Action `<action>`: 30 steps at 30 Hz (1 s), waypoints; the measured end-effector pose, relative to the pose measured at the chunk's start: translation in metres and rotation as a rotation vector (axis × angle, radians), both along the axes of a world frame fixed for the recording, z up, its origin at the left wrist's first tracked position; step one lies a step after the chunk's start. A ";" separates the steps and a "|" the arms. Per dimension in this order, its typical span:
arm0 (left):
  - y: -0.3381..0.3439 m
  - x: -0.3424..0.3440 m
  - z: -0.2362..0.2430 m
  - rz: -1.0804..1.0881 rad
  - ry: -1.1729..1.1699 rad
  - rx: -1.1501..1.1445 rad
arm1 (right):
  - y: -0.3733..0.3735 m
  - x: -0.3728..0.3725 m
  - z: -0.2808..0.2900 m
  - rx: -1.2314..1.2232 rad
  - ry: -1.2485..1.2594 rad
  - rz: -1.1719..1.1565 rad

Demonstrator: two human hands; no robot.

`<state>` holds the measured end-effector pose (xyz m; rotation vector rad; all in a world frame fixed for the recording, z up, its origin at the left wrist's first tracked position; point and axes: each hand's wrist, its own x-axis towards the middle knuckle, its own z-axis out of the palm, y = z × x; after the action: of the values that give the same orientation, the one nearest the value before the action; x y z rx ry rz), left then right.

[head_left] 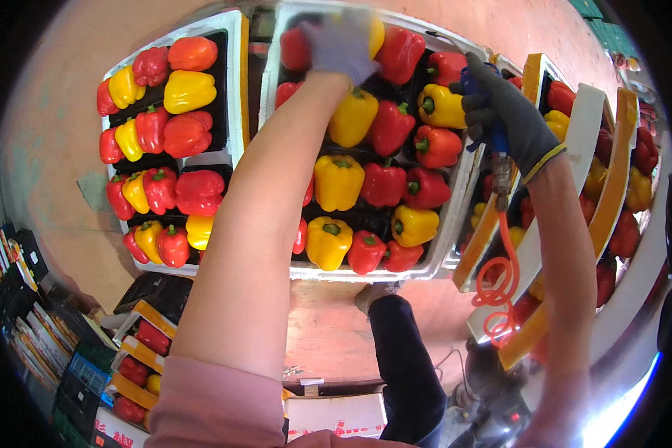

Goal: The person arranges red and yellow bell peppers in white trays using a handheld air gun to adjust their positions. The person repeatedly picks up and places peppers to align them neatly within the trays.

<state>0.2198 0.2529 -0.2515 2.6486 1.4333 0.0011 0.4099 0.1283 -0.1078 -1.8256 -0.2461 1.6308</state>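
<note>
My left hand [336,48], in a pale grey glove and smeared by motion, reaches over the top row of the middle white foam crate [449,224], at a yellow pepper [374,36]; its grip is unclear. Red peppers [398,56] and yellow peppers [339,183] lie in rows in that crate's black compartments. My right hand [511,112], in a dark grey glove, holds a blue air gun [476,78] over the crate's right side. A metal fitting [502,179] joins it to a coiled orange hose [498,272].
Another pepper crate [240,60] stands at left on a worn pink surface [336,328]. Tilted foam crates [590,112] of peppers crowd the right, more peppers [153,336] sit lower left. Dark stacked boxes [82,381] line the left edge. A dark-trousered leg [411,358] shows below.
</note>
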 end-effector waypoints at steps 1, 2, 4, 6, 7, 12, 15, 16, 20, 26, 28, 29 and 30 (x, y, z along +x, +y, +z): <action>0.000 0.000 0.000 -0.010 0.022 -0.032 | -0.002 0.004 -0.002 0.039 -0.030 0.002; 0.002 -0.001 0.001 -0.020 0.044 -0.059 | 0.003 0.010 -0.002 -0.005 0.026 -0.084; 0.002 -0.009 0.002 -0.080 0.051 -0.071 | 0.012 0.011 -0.003 0.012 0.103 -0.056; -0.003 -0.021 0.000 -0.176 0.058 0.017 | 0.027 0.005 -0.001 -0.046 0.089 -0.030; -0.005 -0.026 -0.002 -0.223 0.075 0.045 | 0.030 -0.003 0.000 0.007 0.099 0.043; -0.005 -0.038 -0.001 -0.305 -0.004 0.073 | 0.049 -0.046 0.001 0.057 0.071 0.138; 0.001 -0.033 0.007 -0.270 0.153 -0.010 | 0.037 -0.058 0.003 0.086 0.158 0.122; 0.007 -0.029 0.009 -0.287 0.166 -0.060 | 0.025 -0.058 0.006 0.125 0.219 0.111; 0.030 -0.026 0.008 -0.248 -0.008 -0.184 | -0.051 -0.072 0.023 -0.077 0.213 -0.086; 0.032 -0.029 0.004 -0.245 -0.031 -0.302 | -0.139 -0.127 0.035 -0.419 0.581 -0.338; 0.019 -0.042 0.010 -0.292 -0.202 -0.078 | -0.143 -0.143 0.029 -0.436 0.595 -0.266; 0.016 -0.048 0.014 -0.315 -0.290 0.037 | -0.141 -0.147 0.022 -0.437 0.547 -0.208; 0.013 -0.058 0.019 -0.294 -0.321 -0.073 | -0.139 -0.148 0.017 -0.367 0.539 -0.148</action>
<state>0.1617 0.2655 -0.2327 2.6218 0.9235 0.3224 0.2622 -0.0104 -0.0910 -1.5229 0.4406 2.0799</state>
